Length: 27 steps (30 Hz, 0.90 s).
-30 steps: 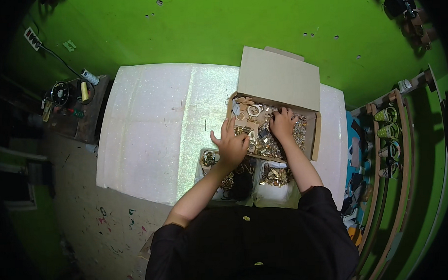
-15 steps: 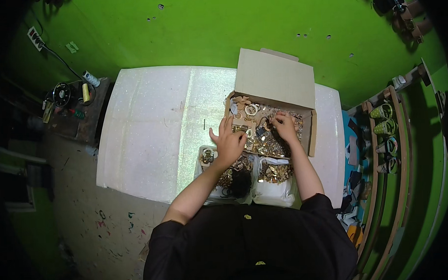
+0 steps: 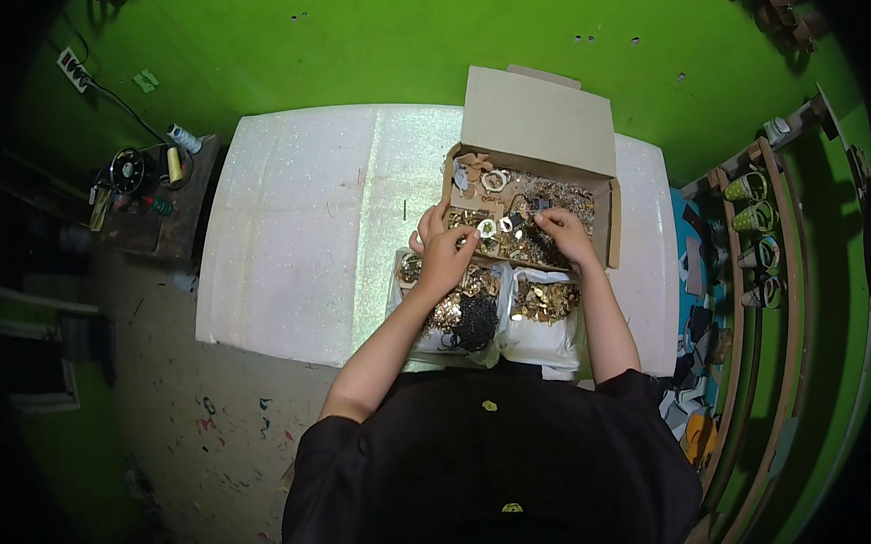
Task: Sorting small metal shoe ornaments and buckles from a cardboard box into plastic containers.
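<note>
An open cardboard box (image 3: pixel 615 229) holds many small metal fittings, beads and ring-shaped pieces. My left hand (image 3: pixel 447 254) is over its near left side, thumb and a fingertip closed at a white ring (image 3: pixel 487 229), the other fingers spread near the box edge. Inside the right half, my right hand (image 3: pixel 567 237) has its fingertips pinched together; what they hold is too small to make out. Dark pieces (image 3: pixel 518 214) lie between the hands. A second pale ring (image 3: pixel 493 181) lies farther back. Nearer me, one plastic-lined container holds a black tangled heap (image 3: pixel 471 321) beside gold-coloured pieces.
Another white plastic-lined container (image 3: pixel 542 343) holds gold-coloured fittings (image 3: pixel 544 299). All stand on a glittery white table (image 3: pixel 280 220). Left is a small side table with thread spools (image 3: pixel 175 166). Sandals sit on a wooden rack (image 3: pixel 751 189) at right; a green wall (image 3: pixel 399 43) rises behind.
The whole view has shifted, so box and table appear higher. The white ring by my left fingertips now shows more face-on. My right fingers stay pinched over the pieces in the box.
</note>
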Available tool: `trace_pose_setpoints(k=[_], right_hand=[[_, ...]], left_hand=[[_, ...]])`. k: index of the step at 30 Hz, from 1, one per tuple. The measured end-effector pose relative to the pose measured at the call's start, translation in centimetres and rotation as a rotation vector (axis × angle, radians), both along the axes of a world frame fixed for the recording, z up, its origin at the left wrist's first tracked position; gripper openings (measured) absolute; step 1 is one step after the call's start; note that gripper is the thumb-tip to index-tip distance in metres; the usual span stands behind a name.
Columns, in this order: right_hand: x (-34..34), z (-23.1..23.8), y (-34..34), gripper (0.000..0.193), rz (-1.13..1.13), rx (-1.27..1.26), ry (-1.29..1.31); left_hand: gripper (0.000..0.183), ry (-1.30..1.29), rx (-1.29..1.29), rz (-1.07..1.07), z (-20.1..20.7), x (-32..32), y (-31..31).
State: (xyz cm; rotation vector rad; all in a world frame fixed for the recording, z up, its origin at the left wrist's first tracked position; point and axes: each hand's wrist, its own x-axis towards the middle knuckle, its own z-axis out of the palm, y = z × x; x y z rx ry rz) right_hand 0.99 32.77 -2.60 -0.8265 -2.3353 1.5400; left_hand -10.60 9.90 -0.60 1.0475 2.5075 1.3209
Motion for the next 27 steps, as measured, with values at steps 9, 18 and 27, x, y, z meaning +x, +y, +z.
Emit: trace_pose_setpoints(k=[9,18,27], right_hand=[[0.5,0.8,-1.2,0.033,-0.134,-0.427,0.007],[0.7,1.6,-3.3,0.027,-0.109,0.674,-0.343],[0.0,1.8,-2.6,0.023,-0.234,0.603,-0.389]], left_hand=[[0.018,-0.043,0.122,-0.005,-0.4,0.7,-0.7],[0.017,-0.051,0.077,0.009,-0.1,1.2,-1.0],[0.019,-0.056,0.023,0.021,-0.6,0.9,-0.7]])
